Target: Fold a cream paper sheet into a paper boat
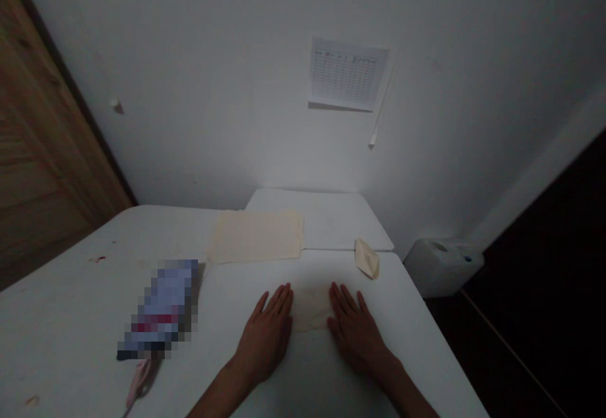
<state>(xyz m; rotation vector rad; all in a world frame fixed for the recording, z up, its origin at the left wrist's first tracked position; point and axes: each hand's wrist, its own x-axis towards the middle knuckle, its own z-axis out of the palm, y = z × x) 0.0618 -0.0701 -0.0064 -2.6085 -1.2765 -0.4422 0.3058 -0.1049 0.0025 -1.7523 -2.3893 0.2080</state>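
White worktop (57, 336) with pale creased sheet (310, 309) near its front edge; left hand (265, 336) and right hand (355, 331) flat, open, gripping nothing, flanking sheet, apparently to keep it flat.

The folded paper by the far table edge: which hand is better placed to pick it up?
Probably your right hand. It lies open on the same side as the folded paper, almost straight below it. Your left hand is farther away, on the other side of the pale sheet.
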